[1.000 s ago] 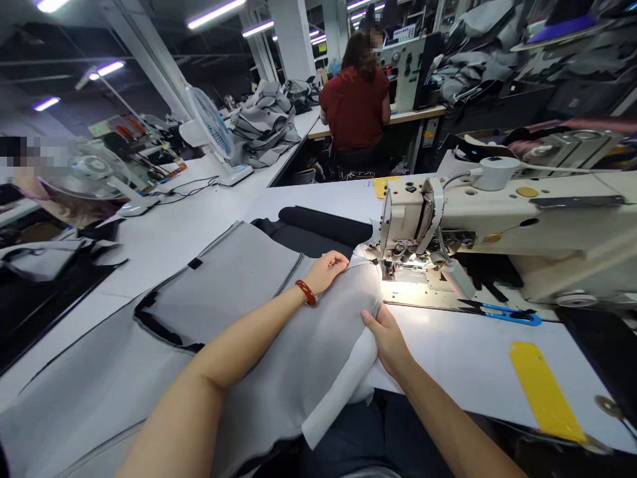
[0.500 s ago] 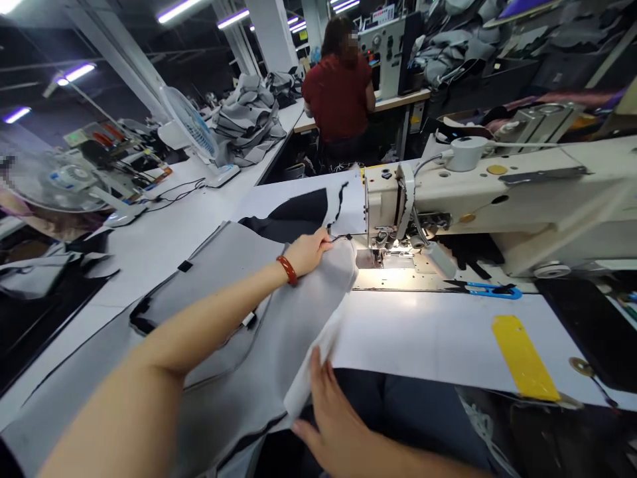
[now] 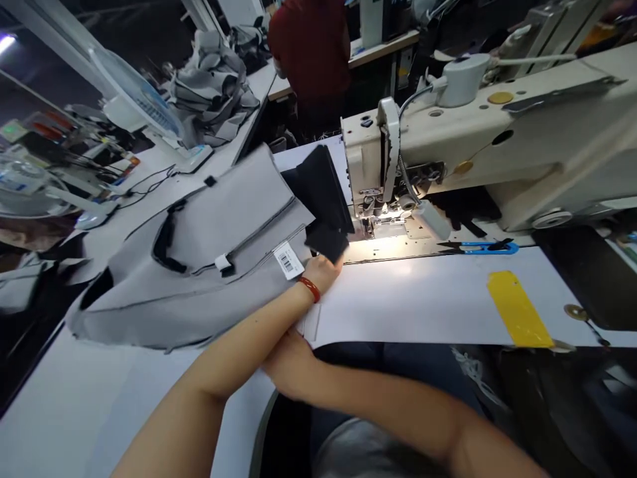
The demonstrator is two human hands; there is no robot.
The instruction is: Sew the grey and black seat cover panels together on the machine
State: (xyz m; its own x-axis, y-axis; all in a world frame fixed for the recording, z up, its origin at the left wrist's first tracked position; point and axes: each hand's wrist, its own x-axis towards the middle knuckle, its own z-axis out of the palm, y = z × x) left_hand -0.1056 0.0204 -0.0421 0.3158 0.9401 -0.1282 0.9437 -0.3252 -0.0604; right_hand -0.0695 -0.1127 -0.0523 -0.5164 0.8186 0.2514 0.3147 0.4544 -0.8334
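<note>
A large grey fabric piece (image 3: 219, 265) with black trim and a barcode label (image 3: 288, 259) lies spread on the white table (image 3: 413, 299), left of the sewing machine (image 3: 448, 139). My left hand (image 3: 323, 271), with a red bracelet at the wrist, is closed on the black edge of the fabric (image 3: 323, 199) just in front of the machine's needle area. My right hand (image 3: 288, 362) lies under my left forearm at the table's front edge; its fingers are hidden.
Blue thread snips (image 3: 480, 247) and a yellow tag (image 3: 517, 309) lie on the table right of the needle. A white fan (image 3: 144, 106) and a pile of grey pieces (image 3: 212, 93) stand at the back left. A person in a red shirt (image 3: 311, 46) sits beyond.
The grey fabric has been pulled out of the machine and swung left, flat onto the table. My left hand drew back towards me. My right hand crossed left under the left forearm.
</note>
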